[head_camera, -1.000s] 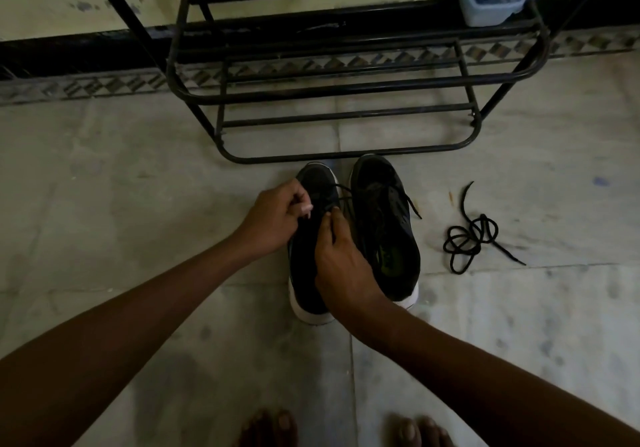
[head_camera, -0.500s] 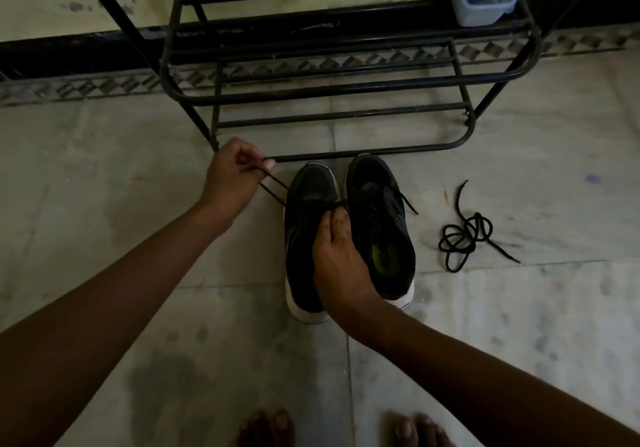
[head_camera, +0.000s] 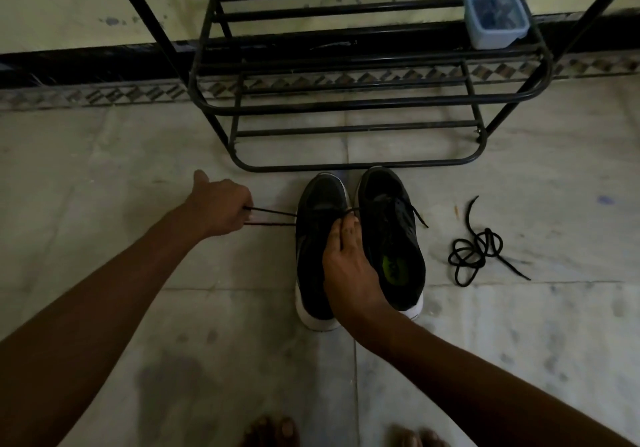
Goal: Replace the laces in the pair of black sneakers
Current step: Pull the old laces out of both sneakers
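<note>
The left hand (head_camera: 221,209) is curling shut around two black strands of lace (head_camera: 272,217), with the thumb sticking out away from the shoes. This hand is sitting out to the left of the left sneaker (head_camera: 320,238), a little way off from it, and its bare arm is reaching in long and straight from the bottom left corner. The two strands are stretching tight from the fist across to the front part of the left sneaker. The right hand (head_camera: 348,266) is resting on top of the left sneaker, near its middle, with the fingers bending down and pinching the lace where it is going into the shoe. Its arm is coming in from the bottom right corner and bending at the wrist. The right sneaker (head_camera: 394,238) is standing just beside the left sneaker, touching it, and both are pointing their toes up toward the black metal rack (head_camera: 346,103). A lace end is sticking out from the right sneaker on its far side. Further right of the sneakers, well apart, a loose black lace (head_camera: 476,250) is lying in a messy bundle on the pale floor (head_camera: 104,155). A small blue box (head_camera: 495,18) is sitting on the rack, up and to the right of the sneakers. Bare toes (head_camera: 270,431) are peeking in below the sneakers.
</note>
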